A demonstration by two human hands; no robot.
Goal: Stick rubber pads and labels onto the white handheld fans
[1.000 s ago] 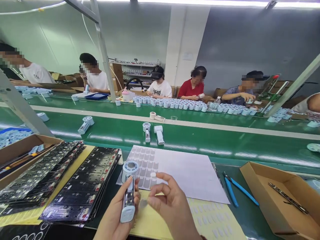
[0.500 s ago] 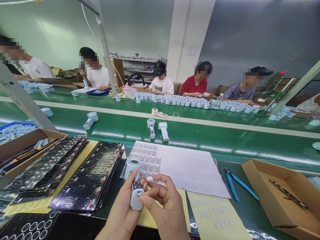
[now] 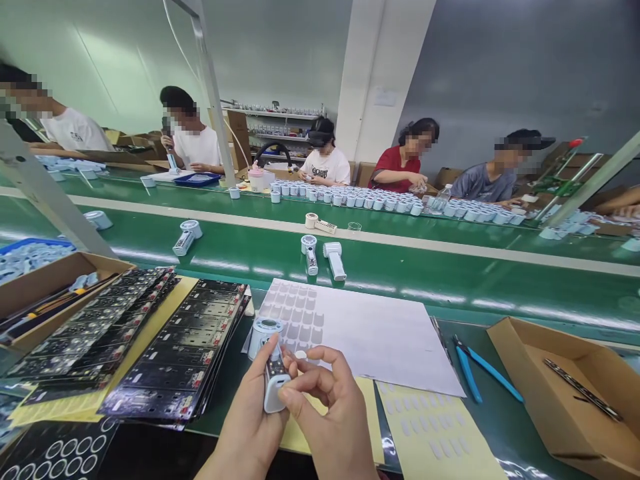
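Observation:
My left hand (image 3: 250, 423) is closed around a small pale-blue handheld device (image 3: 270, 360) with a round head and an open handle showing a dark circuit board. My right hand (image 3: 327, 413) is next to it, fingers curled in a pinch against the handle's lower end, with a small white round piece (image 3: 301, 355) on a fingertip. Both hands hover over the near table edge, above a yellow sheet (image 3: 300, 437) and just in front of a white sheet (image 3: 370, 333) with grey sticker pads.
Stacks of black circuit-board panels (image 3: 165, 353) lie left. Cardboard boxes sit far left (image 3: 45, 287) and right (image 3: 565, 393). Blue-handled pliers (image 3: 470, 370) lie right of the sheet. Devices (image 3: 323, 257) rest on the green conveyor (image 3: 400, 273). Several people work across it.
My hands came together: the right hand's fingers closed onto the lower end of the device handle. The view shifted slightly leftward and down.

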